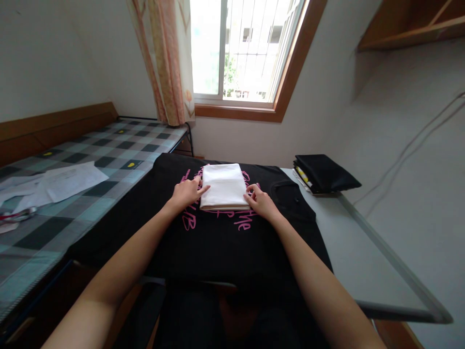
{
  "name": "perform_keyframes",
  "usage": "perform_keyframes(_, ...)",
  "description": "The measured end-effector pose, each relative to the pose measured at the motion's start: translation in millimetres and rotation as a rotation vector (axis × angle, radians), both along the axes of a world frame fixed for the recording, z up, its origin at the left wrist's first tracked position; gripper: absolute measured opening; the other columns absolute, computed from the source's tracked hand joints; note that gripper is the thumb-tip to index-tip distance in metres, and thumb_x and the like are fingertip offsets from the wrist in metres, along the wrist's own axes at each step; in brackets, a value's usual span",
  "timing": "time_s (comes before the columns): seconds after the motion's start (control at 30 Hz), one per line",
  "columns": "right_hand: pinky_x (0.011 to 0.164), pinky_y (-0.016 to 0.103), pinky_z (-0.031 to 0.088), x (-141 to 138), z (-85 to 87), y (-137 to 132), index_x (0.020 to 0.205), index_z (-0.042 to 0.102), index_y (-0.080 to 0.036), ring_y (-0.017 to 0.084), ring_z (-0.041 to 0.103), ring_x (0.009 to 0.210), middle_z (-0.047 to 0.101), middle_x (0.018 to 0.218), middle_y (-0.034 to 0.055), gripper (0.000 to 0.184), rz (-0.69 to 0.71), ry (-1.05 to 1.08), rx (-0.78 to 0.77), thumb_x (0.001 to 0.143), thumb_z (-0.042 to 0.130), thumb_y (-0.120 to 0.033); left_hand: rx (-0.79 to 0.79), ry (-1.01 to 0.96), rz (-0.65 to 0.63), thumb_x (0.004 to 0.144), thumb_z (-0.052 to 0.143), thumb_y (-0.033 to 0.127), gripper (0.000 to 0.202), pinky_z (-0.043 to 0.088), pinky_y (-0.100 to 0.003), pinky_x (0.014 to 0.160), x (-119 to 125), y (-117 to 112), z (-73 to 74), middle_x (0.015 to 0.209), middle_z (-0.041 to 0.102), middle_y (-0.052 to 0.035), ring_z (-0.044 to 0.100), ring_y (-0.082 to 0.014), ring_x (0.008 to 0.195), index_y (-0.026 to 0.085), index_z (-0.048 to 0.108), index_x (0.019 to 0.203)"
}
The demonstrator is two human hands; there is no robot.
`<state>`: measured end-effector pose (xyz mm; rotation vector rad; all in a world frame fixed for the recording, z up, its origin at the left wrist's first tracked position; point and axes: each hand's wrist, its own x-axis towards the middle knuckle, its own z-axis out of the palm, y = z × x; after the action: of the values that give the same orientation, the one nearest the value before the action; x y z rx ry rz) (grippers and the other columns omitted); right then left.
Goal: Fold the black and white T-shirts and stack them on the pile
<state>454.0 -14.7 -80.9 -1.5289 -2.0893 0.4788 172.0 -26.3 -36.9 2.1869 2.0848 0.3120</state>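
A folded white cloth lies on a black garment with pink lettering that is spread over a grey table. My left hand rests against the cloth's left edge, index finger stretched toward it and the other fingers curled. My right hand touches the cloth's right front corner, its fingertips pinched at the edge. Both forearms reach in from the bottom of the view.
A folded black stack with yellow and white edges sits at the table's far right. A checked bed on the left carries white papers. A window and curtain stand behind.
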Motion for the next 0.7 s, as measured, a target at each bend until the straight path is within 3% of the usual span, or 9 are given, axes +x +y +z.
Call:
perform_keyframes(0.13, 0.061, 0.024, 0.038, 0.8, -1.5, 1.0, 0.111, 0.053, -0.022, 0.016, 0.058, 0.061, 0.060, 0.067, -0.0024, 0.026, 0.016, -0.001, -0.009, 0.088, 0.053, -0.035, -0.132, -0.122, 0.018, 0.084, 0.043, 0.070, 0.062, 0.048, -0.034, 0.082, -7.1, 11.7, -10.9, 0.111, 0.068, -0.0155, 0.065, -0.0304, 0.102, 0.020, 0.056, 0.118)
perform_keyframes(0.23, 0.062, 0.025, 0.039, 0.7, -1.9, 1.5, 0.119, 0.051, -0.021, 0.017, 0.059, 0.063, 0.062, 0.070, -0.0017, 0.034, 0.015, 0.002, -0.013, 0.088, 0.054, -0.034, -0.214, -0.341, -0.012, 0.084, 0.054, 0.060, 0.063, 0.052, -0.030, 0.069, -7.8, 16.1, -15.8, 0.108, 0.068, -0.0154, 0.069, -0.0244, 0.082, 0.016, 0.049, 0.128)
perform_keyframes(0.37, 0.064, 0.025, 0.040, 0.1, -1.5, 1.5, 0.127, 0.050, -0.020, 0.016, 0.059, 0.062, 0.063, 0.069, -0.0014, 0.040, 0.037, 0.005, -0.024, 0.089, 0.053, -0.031, -0.341, -0.588, -0.059, 0.082, 0.065, 0.047, 0.085, 0.049, -0.025, 0.047, -3.8, 10.8, -11.7, 0.092, 0.069, -0.0130, 0.066, -0.0192, 0.058, 0.014, 0.022, 0.148)
perform_keyframes(0.47, 0.065, 0.025, 0.040, 0.1, -1.5, 1.3, 0.129, 0.049, -0.020, 0.016, 0.059, 0.062, 0.064, 0.070, -0.0010, 0.041, 0.056, 0.012, -0.025, 0.089, 0.052, -0.030, -0.409, -0.644, -0.073, 0.078, 0.071, 0.044, 0.099, 0.049, -0.024, 0.043, -0.4, 4.8, -7.2, 0.103, 0.068, -0.0150, 0.066, -0.0181, 0.054, 0.018, 0.010, 0.153)
perform_keyframes(0.57, 0.064, 0.025, 0.040, 0.4, -2.8, 1.8, 0.129, 0.050, -0.020, 0.016, 0.059, 0.062, 0.064, 0.071, -0.0004, 0.041, 0.061, 0.009, -0.013, 0.089, 0.051, -0.031, -0.443, -0.712, -0.097, 0.077, 0.073, 0.042, 0.097, 0.051, -0.025, 0.042, 4.0, 1.1, -6.2, 0.127, 0.056, -0.0205, 0.067, -0.0163, 0.053, 0.026, 0.014, 0.152)
perform_keyframes(0.7, 0.064, 0.024, 0.040, 1.0, -6.2, 3.9, 0.129, 0.050, -0.021, 0.016, 0.058, 0.060, 0.062, 0.067, -0.0017, 0.041, 0.075, 0.022, -0.007, 0.089, 0.050, -0.031, -0.439, -0.844, -0.097, 0.083, 0.066, 0.041, 0.071, 0.057, -0.025, 0.047, 14.6, -2.7, -6.9, 0.143, 0.041, -0.0199, 0.068, -0.0136, 0.058, 0.031, 0.030, 0.144)
